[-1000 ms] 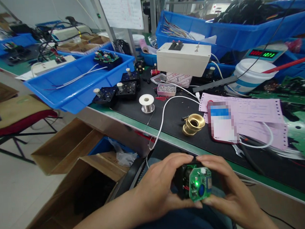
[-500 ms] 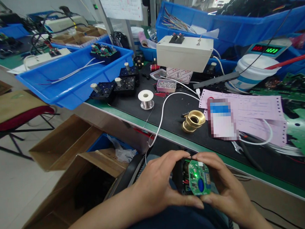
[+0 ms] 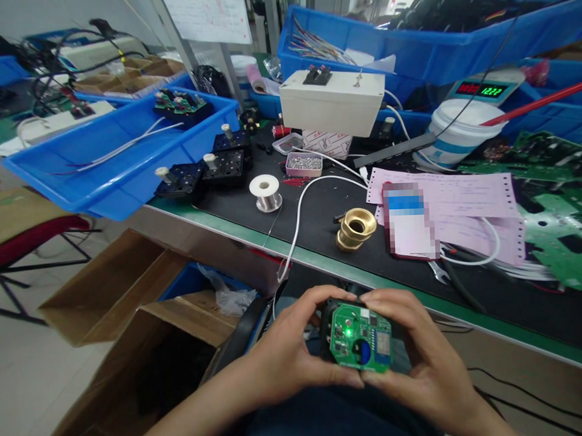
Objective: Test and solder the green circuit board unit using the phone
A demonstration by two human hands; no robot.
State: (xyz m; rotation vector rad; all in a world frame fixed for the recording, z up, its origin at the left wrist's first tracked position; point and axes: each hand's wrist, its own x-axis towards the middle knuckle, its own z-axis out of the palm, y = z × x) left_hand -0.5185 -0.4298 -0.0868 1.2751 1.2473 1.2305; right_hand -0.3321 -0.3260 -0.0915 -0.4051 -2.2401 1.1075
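Round green circuit board (image 3: pixel 359 336), lit green LED, blue disc, black housing behind, both hands' fingers (image 3: pixel 322 296) gripping it

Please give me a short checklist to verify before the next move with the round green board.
1. The left hand and right hand both grip the round green board: ok.
2. The green light on it is lit: ok.
3. The board sits flush on the black housing: cannot tell.
4. The brass fitting lies apart from the hands: ok.
5. The white cable hangs clear of the left hand: not ok, it is close.
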